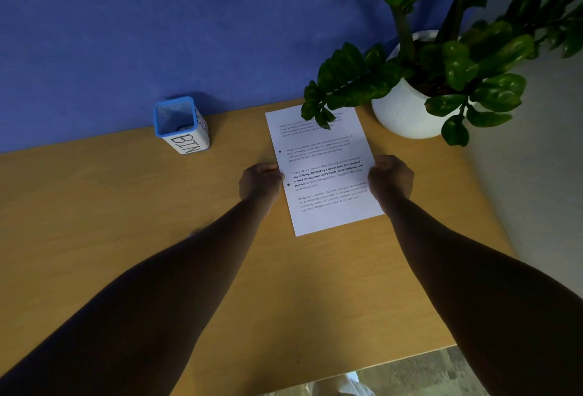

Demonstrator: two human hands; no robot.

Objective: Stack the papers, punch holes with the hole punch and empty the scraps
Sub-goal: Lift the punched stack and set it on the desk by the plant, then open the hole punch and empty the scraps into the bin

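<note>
Papers [325, 175] white, printed, two-holed

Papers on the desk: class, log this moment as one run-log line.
stage: squaring papers | left hand: at left edge | right hand: at right edge | paper: two dark holes near left edge | bin: upright, back-left | hole punch: unseen

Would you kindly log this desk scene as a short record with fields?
papers: printed sheets flat on the desk, two holes on the left edge
left hand: at the left edge
right hand: at the right edge
bin: blue-rimmed, behind and left
plant: white pot, leaves over the top corner
hole punch: not visible
</note>
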